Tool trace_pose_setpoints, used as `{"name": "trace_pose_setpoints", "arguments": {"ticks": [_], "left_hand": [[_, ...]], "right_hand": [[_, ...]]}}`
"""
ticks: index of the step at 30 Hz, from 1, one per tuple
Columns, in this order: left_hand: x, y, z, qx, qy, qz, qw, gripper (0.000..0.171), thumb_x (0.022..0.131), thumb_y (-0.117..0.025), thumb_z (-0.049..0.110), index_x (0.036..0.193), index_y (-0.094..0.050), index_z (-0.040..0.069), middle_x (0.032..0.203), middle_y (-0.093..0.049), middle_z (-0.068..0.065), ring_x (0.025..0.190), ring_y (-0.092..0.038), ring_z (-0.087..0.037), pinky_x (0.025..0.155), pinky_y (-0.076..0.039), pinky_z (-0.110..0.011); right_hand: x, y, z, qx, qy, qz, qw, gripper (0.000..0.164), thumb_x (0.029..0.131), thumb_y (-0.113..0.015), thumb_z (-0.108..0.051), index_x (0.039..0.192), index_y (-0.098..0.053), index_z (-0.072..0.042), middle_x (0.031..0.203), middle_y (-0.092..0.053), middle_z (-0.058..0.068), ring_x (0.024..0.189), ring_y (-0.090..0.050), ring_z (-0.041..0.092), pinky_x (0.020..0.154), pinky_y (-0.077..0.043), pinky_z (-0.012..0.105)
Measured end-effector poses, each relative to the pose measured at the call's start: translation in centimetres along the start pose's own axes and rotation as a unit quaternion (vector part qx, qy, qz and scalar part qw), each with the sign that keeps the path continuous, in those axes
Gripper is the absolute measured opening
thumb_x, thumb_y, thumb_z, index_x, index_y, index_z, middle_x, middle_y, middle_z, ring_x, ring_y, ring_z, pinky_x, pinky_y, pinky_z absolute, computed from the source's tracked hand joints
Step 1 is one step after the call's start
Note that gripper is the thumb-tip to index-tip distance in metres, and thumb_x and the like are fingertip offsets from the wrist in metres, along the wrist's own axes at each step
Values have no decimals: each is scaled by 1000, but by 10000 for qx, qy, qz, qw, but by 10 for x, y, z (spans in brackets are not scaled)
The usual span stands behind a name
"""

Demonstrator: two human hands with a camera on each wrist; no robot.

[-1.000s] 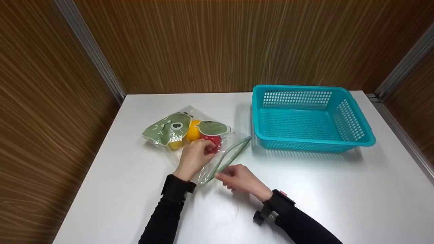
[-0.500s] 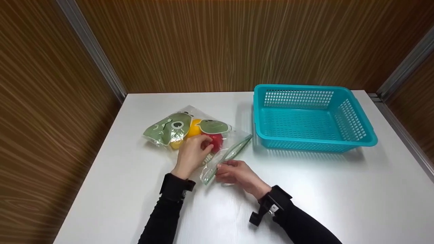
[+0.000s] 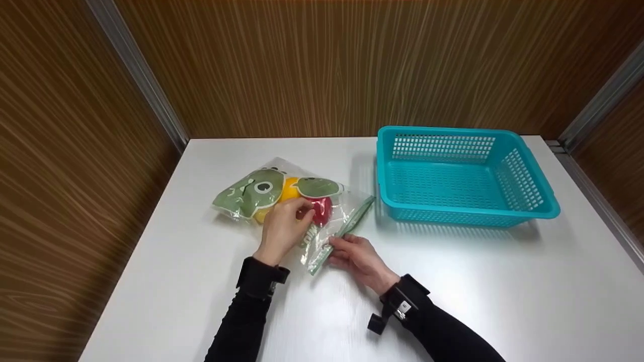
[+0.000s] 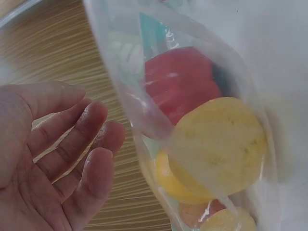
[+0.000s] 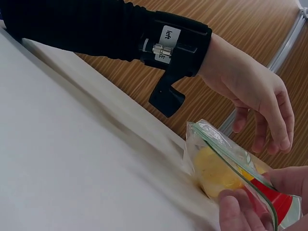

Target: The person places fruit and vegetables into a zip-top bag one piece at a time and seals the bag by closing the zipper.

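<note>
A clear zip bag (image 3: 246, 196) printed with a green cartoon animal lies on the white table, its mouth towards the lower right. Inside show a red, lobed vegetable like a bell pepper (image 4: 178, 82), a yellow round fruit (image 4: 221, 144) and other yellow pieces. At the bag's green zip edge (image 3: 358, 216), my right hand (image 3: 359, 259) pinches the strip between thumb and fingers. My left hand (image 3: 282, 229) hovers over the bag's near side with loosely bent fingers. The left wrist view shows it apart from the plastic, holding nothing.
A turquoise plastic basket (image 3: 465, 211) with perforated walls stands at the right rear, close to the bag's far corner. Wood-patterned panels (image 3: 282, 70) rise behind the table and at both sides. Both wrists wear black camera straps (image 3: 410, 296).
The bag's mouth has narrowed from a wide oval to a slim gap. My right hand has shifted slightly right and away along the zip edge; my left hand has drawn slightly left.
</note>
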State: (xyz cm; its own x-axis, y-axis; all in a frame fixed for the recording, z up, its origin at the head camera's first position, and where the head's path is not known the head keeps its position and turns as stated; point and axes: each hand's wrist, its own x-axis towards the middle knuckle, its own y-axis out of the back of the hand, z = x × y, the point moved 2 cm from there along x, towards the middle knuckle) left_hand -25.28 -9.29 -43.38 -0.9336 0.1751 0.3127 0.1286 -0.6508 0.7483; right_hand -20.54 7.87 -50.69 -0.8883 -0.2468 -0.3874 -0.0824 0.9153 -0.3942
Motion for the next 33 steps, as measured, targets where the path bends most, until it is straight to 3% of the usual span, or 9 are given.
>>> {"name": "trace_pose_setpoints", "arguments": {"ticks": [5, 9, 14, 20, 26, 33], "left_hand": [[0, 0, 1, -58, 8, -12, 10000, 14, 85, -67, 25, 95, -72, 18, 92, -74, 2, 82, -68, -17, 73, -53, -31], [0, 0, 1, -60, -50, 18, 10000, 12, 86, -66, 25, 94, -73, 19, 87, -73, 3, 79, -68, -19, 69, -51, -30], [0, 3, 0, 30, -42, 55, 10000, 13, 87, -65, 27, 94, -73, 20, 87, -73, 3, 79, -68, -19, 66, -50, -30], [1, 10, -3, -144, -55, 210, 9997, 14, 87, -65, 24, 95, -73, 17, 86, -73, 1, 76, -69, -20, 61, -50, -28], [3, 18, -5, -273, -26, 415, 9988, 14, 88, -65, 22, 95, -73, 14, 87, -73, -1, 77, -68, -20, 64, -51, -27], [4, 24, -5, -314, -31, 580, 9978, 15, 89, -64, 23, 96, -72, 12, 88, -73, -2, 77, -67, -20, 66, -52, -27]], "right_hand": [[4, 3, -3, -436, 326, 506, 9972, 25, 86, -65, -11, 106, -55, 0, 73, -68, -2, 66, -64, 10, 66, -56, 26], [4, 1, -10, -1068, 762, 814, 9880, 29, 86, -65, -6, 111, -55, 3, 72, -66, -3, 63, -63, 9, 65, -56, 28], [1, -3, -21, -1848, 1360, 957, 9686, 25, 85, -64, -4, 108, -58, 4, 73, -64, 0, 63, -63, 10, 66, -57, 33], [1, -8, -38, -2459, 1914, 970, 9453, 22, 85, -62, -3, 105, -60, 5, 74, -62, 3, 61, -59, 7, 61, -54, 28], [-3, -17, -65, -2958, 2247, 862, 9244, 25, 87, -61, -3, 110, -62, 4, 81, -63, 10, 66, -57, 7, 62, -49, 22], [-10, -19, -104, -3617, 2502, 752, 8949, 30, 90, -58, -8, 118, -62, 1, 97, -67, 19, 83, -62, 16, 71, -50, 20]]}}
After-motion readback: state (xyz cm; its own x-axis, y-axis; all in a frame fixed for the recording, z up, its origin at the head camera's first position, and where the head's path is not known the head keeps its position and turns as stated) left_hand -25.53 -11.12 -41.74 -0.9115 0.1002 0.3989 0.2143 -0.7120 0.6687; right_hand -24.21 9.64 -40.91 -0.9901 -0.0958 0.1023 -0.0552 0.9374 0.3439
